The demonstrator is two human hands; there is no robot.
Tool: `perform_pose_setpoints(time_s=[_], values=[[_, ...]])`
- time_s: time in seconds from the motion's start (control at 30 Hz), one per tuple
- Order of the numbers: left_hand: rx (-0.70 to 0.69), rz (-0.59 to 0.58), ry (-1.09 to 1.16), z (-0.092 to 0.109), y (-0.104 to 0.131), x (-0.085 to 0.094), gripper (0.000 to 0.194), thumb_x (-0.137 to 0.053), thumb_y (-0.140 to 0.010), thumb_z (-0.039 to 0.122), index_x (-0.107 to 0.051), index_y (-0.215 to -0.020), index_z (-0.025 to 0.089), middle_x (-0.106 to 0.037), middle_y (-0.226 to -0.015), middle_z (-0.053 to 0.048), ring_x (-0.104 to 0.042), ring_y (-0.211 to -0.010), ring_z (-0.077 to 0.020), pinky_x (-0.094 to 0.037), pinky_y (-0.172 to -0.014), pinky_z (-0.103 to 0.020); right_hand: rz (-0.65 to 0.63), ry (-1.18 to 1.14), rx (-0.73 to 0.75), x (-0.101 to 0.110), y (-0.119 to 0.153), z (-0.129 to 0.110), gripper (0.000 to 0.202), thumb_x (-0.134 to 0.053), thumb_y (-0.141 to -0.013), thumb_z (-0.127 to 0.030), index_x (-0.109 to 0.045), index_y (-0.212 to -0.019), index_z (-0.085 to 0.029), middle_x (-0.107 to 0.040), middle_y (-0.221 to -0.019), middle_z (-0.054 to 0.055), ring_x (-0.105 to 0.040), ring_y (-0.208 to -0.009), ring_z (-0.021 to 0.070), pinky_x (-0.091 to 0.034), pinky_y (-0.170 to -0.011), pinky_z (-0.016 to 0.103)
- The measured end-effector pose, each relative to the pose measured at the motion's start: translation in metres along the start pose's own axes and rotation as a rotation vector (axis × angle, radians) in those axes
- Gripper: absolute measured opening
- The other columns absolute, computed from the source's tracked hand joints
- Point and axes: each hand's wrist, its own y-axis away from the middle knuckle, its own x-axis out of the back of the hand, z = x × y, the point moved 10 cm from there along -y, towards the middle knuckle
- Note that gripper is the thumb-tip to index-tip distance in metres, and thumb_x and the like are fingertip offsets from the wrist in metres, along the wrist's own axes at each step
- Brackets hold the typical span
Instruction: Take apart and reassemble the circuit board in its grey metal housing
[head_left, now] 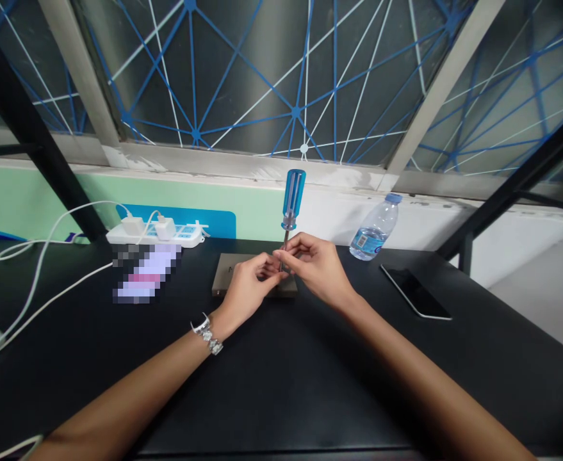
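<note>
A screwdriver (294,195) with a clear blue handle stands nearly upright, its tip down at the right part of a flat grey-brown box (224,272) on the black table. My right hand (317,266) pinches the screwdriver's metal shaft below the handle. My left hand (252,278), with a silver bracelet at the wrist, rests over the box, thumb and fingers closed together close to the screwdriver's tip. Whatever lies between those left fingertips is too small to make out, and the hands hide part of the box.
On the black table (271,384), a water bottle (373,230) and a dark phone (416,291) are at the right. A power strip (192,235) with white cables and a pixelated object (149,272) are at the left. Black metal posts flank the table.
</note>
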Motion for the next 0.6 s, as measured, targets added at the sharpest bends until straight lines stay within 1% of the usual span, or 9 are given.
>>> perform_pose_setpoints(time_s=[0.07,0.1,0.17,0.23,0.3,0.37,0.43,0.53,0.6], values=[[0.026,-0.035,0.058,-0.006,-0.001,-0.002,0.016,-0.07,-0.082,0.03,-0.067,-0.089,0.016,-0.071,-0.083,-0.006,-0.068,-0.08,-0.0197,-0.052,-0.078,-0.031,-0.007,0.006,0.017,0.0,0.0,-0.003,0.024,-0.072,-0.081,-0.04,-0.063,-0.08,-0.018,-0.068,-0.074,0.003,-0.065,-0.067,0.0156,-0.053,-0.061,0.027],[0.036,-0.058,0.077,-0.008,-0.001,-0.003,0.016,-0.069,-0.083,0.03,-0.067,-0.089,0.015,-0.072,-0.085,-0.007,-0.068,-0.082,-0.0205,-0.052,-0.08,-0.032,-0.031,-0.01,0.013,-0.002,0.0,-0.003,0.024,-0.072,-0.082,-0.04,-0.064,-0.085,-0.018,-0.069,-0.078,0.003,-0.065,-0.067,0.0152,-0.053,-0.06,0.026],[0.043,-0.11,0.098,-0.009,-0.002,-0.007,0.015,-0.065,-0.086,0.029,-0.068,-0.09,0.015,-0.072,-0.087,-0.008,-0.068,-0.086,-0.0209,-0.052,-0.082,-0.033,-0.119,-0.074,-0.021,-0.007,0.001,-0.003,0.028,-0.069,-0.084,-0.039,-0.065,-0.101,-0.018,-0.072,-0.093,0.006,-0.065,-0.067,0.014,-0.053,-0.056,0.025],[0.027,-0.165,0.102,-0.005,-0.002,-0.011,0.014,-0.061,-0.089,0.027,-0.067,-0.091,0.015,-0.072,-0.091,-0.008,-0.068,-0.087,-0.0201,-0.051,-0.083,-0.032,-0.209,-0.142,-0.058,-0.012,0.004,-0.003,0.034,-0.065,-0.088,-0.037,-0.062,-0.116,-0.018,-0.071,-0.108,0.009,-0.064,-0.065,0.012,-0.052,-0.051,0.023],[0.003,-0.208,0.087,0.0,-0.001,-0.014,0.016,-0.056,-0.092,0.026,-0.067,-0.093,0.015,-0.072,-0.093,-0.008,-0.067,-0.089,-0.0195,-0.05,-0.085,-0.031,-0.246,-0.18,-0.068,-0.013,0.005,-0.006,0.034,-0.062,-0.09,-0.035,-0.061,-0.12,-0.018,-0.069,-0.115,0.011,-0.063,-0.062,0.0101,-0.05,-0.049,0.022],[-0.011,-0.231,0.059,0.005,0.0,-0.016,0.019,-0.054,-0.093,0.028,-0.068,-0.093,0.015,-0.071,-0.095,-0.008,-0.066,-0.091,-0.02,-0.05,-0.086,-0.032,-0.24,-0.195,-0.071,-0.012,0.005,-0.007,0.032,-0.061,-0.09,-0.036,-0.063,-0.116,-0.017,-0.071,-0.107,0.01,-0.061,-0.059,0.0099,-0.051,-0.048,0.022],[-0.01,-0.219,0.043,0.007,0.001,-0.016,0.02,-0.056,-0.092,0.031,-0.069,-0.097,0.016,-0.072,-0.097,-0.008,-0.067,-0.094,-0.0213,-0.05,-0.087,-0.033,-0.21,-0.193,-0.07,-0.01,0.004,-0.006,0.028,-0.063,-0.089,-0.037,-0.065,-0.108,-0.016,-0.072,-0.094,0.008,-0.062,-0.059,0.011,-0.053,-0.052,0.024],[-0.004,-0.114,0.011,0.008,0.002,-0.008,0.022,-0.066,-0.087,0.034,-0.067,-0.101,0.018,-0.072,-0.096,-0.008,-0.067,-0.092,-0.0217,-0.051,-0.087,-0.034,-0.128,-0.192,-0.045,-0.005,0.001,-0.003,0.023,-0.069,-0.084,-0.037,-0.065,-0.093,-0.016,-0.069,-0.082,0.004,-0.063,-0.061,0.012,-0.055,-0.06,0.027],[-0.006,-0.025,-0.032,0.007,0.002,-0.002,0.023,-0.072,-0.082,0.035,-0.065,-0.096,0.019,-0.071,-0.089,-0.006,-0.067,-0.085,-0.0203,-0.052,-0.082,-0.033,-0.068,-0.193,-0.035,-0.001,0.0,-0.001,0.024,-0.073,-0.08,-0.038,-0.062,-0.086,-0.017,-0.067,-0.077,0.002,-0.062,-0.061,0.012,-0.054,-0.058,0.026]])
